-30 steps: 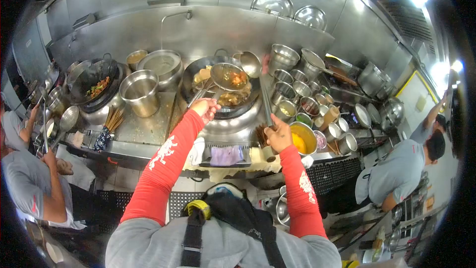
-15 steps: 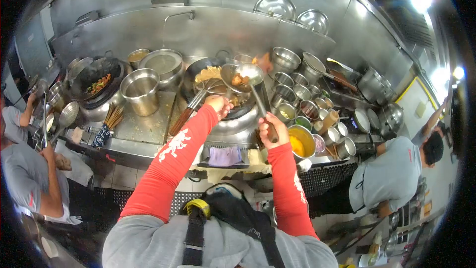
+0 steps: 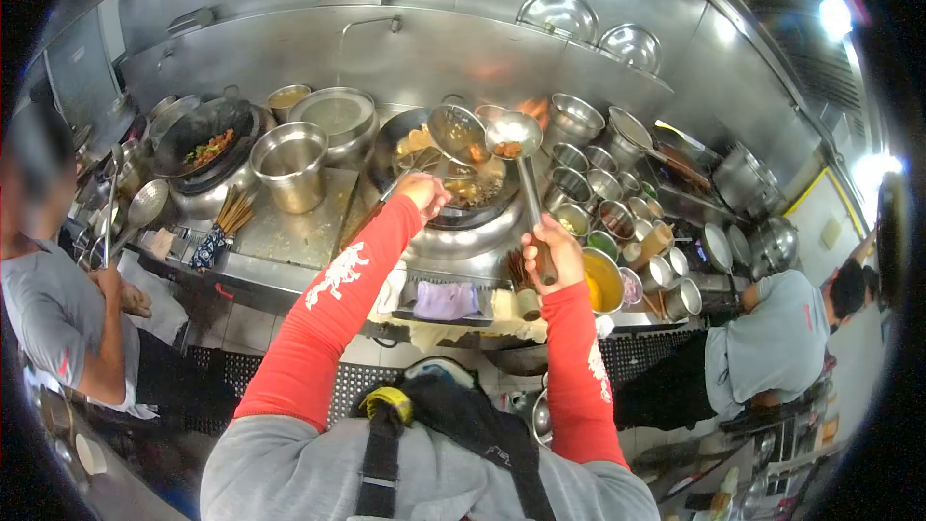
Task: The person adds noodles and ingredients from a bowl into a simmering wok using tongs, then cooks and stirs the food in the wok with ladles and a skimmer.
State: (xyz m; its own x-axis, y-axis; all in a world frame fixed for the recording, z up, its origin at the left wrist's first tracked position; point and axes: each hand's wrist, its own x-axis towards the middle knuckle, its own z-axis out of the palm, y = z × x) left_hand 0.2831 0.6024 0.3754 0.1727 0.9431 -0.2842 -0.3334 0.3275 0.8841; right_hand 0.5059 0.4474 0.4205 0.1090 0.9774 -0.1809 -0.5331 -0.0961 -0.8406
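My left hand (image 3: 422, 196) is closed around the handle of a metal strainer (image 3: 453, 130), whose bowl is tilted above the wok. Brown food pieces (image 3: 477, 152) show at the strainer's right edge. My right hand (image 3: 555, 249) grips the long handle of a ladle (image 3: 521, 130), its bowl raised just right of the strainer with brown pieces in it. Under both tools stands the wok (image 3: 391, 140), with yellowish food at its left side and bubbling liquid. Flames (image 3: 533, 114) rise behind the ladle.
Metal containers (image 3: 569, 166) and a pot of yellow liquid (image 3: 603, 280) stand right. Left are a steel pot (image 3: 289, 164) and a second wok (image 3: 198, 140). A folded purple cloth (image 3: 446, 300) lies in front. One person (image 3: 68, 318) stands left, another (image 3: 767, 338) right.
The ladle has moved right, away from the strainer it overlapped, and brown pieces now show in its bowl. The strainer is tipped more steeply. The whole view has shifted slightly.
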